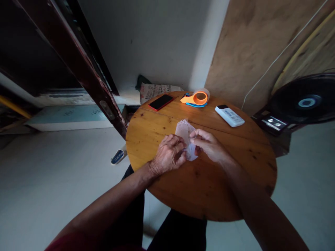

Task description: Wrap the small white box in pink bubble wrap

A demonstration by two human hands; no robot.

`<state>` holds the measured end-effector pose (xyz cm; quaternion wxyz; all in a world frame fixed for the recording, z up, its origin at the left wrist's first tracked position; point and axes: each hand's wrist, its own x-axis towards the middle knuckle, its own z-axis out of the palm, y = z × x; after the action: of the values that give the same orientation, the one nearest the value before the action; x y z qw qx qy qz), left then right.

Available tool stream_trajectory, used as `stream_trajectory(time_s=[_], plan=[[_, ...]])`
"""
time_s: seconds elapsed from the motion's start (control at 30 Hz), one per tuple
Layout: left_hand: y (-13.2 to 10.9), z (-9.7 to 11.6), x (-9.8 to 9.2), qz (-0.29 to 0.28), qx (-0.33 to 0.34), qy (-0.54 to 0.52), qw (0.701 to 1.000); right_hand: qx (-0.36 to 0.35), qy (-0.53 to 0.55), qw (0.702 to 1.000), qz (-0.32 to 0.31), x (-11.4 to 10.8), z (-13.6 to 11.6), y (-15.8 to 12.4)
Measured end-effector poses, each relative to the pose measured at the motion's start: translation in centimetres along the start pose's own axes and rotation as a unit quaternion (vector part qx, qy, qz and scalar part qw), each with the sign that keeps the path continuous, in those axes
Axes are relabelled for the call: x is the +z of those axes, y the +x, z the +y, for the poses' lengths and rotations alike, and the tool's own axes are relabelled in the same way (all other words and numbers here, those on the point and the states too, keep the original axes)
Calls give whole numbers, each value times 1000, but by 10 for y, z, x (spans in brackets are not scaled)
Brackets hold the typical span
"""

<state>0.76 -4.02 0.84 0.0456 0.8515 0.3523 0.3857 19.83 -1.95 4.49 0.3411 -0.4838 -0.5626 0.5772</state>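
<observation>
Both my hands meet over the middle of a round wooden table point(235, 181). They pinch a small, crumpled, clear plastic bag point(184, 131) between them. My left hand point(170, 155) grips the bag's lower left part with curled fingers. My right hand point(208, 143) pinches its right edge with thumb and fingertips. The bag's upper part sticks up above the fingers; its lower part is partly hidden by them.
At the table's far side lie a red-cased phone point(161, 101), an orange tape dispenser point(197, 97) and a white remote control point(229, 115). A dark wooden door frame point(86, 76) stands at left, a black fan point(306, 101) at right. A slipper point(118, 156) lies on the floor.
</observation>
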Motion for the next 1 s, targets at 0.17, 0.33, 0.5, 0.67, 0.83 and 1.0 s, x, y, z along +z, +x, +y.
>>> stream_trajectory(time_s=[0.17, 0.33, 0.5, 0.67, 0.83, 1.0], plan=[[0, -1, 1, 2, 3, -8, 1000, 29, 62, 997, -26, 2, 0, -1], [-1, -3, 3, 11, 14, -56, 998, 8, 69, 996, -57, 2, -3, -7], [-3, -4, 2, 18, -12, -99, 995, -19, 39, 995, -89, 2, -5, -8], [-4, -4, -4, 30, -18, -106, 994, -10, 19, 995, -101, 1, -10, -11], [-5, -3, -8, 50, -58, -102, 992, -2, 6, 994, -105, 0, -10, -13], [-5, -1, -9, 27, -49, -139, 989, -15, -1, 993, -116, 0, -11, -14]])
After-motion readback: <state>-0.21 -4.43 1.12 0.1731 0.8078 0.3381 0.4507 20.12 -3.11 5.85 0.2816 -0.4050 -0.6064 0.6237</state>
